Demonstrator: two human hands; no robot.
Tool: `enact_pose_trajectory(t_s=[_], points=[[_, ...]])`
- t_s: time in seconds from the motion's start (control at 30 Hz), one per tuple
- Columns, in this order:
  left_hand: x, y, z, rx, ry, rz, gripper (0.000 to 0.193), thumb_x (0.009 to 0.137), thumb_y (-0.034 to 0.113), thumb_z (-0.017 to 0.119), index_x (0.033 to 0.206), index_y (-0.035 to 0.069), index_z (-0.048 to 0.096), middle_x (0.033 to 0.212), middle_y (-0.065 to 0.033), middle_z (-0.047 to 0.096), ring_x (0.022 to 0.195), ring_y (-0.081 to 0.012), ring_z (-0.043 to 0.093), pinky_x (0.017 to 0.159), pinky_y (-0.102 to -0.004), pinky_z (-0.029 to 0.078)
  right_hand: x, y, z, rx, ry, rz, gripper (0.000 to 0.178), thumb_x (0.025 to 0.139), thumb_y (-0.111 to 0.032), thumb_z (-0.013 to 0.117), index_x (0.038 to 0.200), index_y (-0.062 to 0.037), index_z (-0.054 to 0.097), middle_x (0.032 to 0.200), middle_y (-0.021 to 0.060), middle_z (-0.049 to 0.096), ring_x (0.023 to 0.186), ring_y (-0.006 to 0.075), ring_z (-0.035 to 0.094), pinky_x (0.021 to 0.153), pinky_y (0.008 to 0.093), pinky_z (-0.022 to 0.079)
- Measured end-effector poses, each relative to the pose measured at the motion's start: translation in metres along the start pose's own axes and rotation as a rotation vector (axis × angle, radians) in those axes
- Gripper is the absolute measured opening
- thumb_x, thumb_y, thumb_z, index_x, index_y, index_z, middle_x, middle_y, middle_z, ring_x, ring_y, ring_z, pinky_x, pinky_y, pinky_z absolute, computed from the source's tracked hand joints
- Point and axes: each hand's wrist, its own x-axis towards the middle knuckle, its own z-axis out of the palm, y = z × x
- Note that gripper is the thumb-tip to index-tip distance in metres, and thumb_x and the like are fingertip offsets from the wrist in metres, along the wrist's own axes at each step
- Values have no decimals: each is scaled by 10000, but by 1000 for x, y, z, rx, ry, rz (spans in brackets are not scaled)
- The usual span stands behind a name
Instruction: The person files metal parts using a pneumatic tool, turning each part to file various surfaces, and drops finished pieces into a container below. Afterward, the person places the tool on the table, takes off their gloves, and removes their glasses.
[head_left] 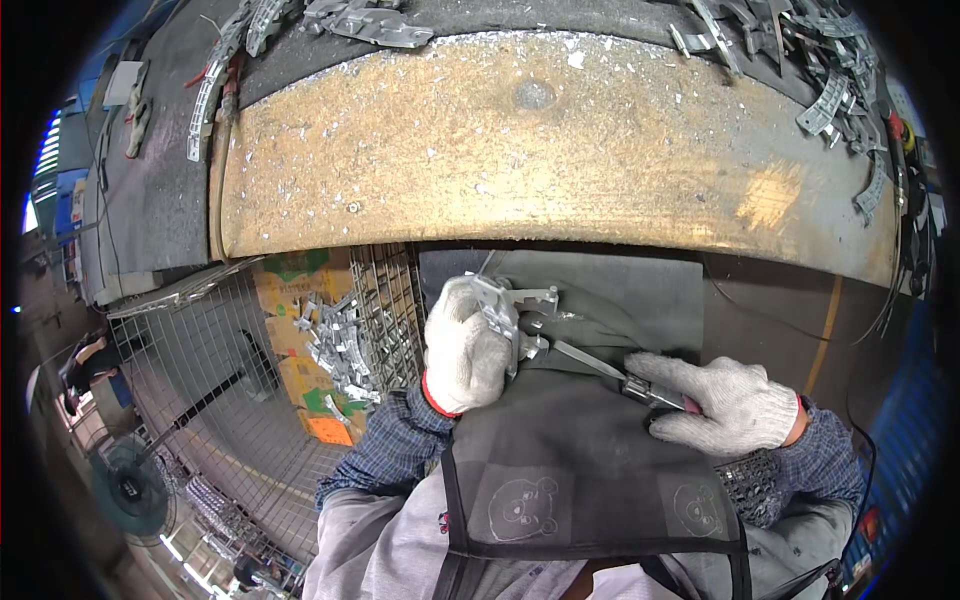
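Observation:
My left hand (464, 345), in a white knit glove, is closed round a silvery cast metal part (500, 307) with several thin arms sticking out to the right. My right hand (735, 402), gloved too, grips a file-like tool (640, 388) with a long, narrow, flat metal blade (588, 359). The blade points left, its tip close to the lower end of the metal part; whether they touch I cannot tell. Most of the tool's handle is hidden in my glove. Both hands are above my dark apron (600, 450), in front of the bench.
A worn wooden bench top (480, 150) strewn with metal chips lies ahead. Metal parts are heaped at its far right (840, 90) and far left (370, 25). Below left, a wire cage (230, 420) stands by a cardboard box (300, 375) with many parts. A fan (130, 487) is at lower left.

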Motion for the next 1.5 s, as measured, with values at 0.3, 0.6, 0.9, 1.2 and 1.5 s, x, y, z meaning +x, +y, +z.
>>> enact_pose_trajectory(t_s=[0.3,0.6,0.9,1.2,1.5], points=[[15,33,10,965,-264,924,342,781,25,852,1091,22,708,1169,-197,701,1086,-380,720,891,-474,618,9,-9,-9,-42,-51,1,743,1065,-538,665,1658,-135,470,1022,214,816,979,448,793,791,527,634],[-2,31,22,569,-87,438,231,970,201,725,1069,-5,691,1056,-126,751,980,-296,710,899,-473,587,10,3,-24,-90,-81,-19,796,1028,-574,704,1667,-154,482,952,212,804,902,443,790,771,487,612],[-12,60,55,-166,4,-102,479,1153,322,618,1424,-65,533,904,-94,679,875,-194,696,973,-449,630,24,-12,12,-32,520,-273,867,900,-335,874,1654,-119,503,1111,235,806,1013,446,797,884,484,647],[-9,38,70,-182,122,-144,658,1204,540,370,1344,-36,654,935,-117,730,811,-234,694,768,-404,608,40,-35,26,-50,509,-124,820,983,-397,808,1669,-113,460,1087,240,808,977,460,798,823,502,654],[16,35,78,-442,109,-227,588,1206,551,383,1294,39,659,868,-59,672,729,-193,650,680,-370,592,43,-35,25,-44,489,-103,788,1015,-373,773,1676,-109,435,1096,262,802,977,476,790,824,522,649]])
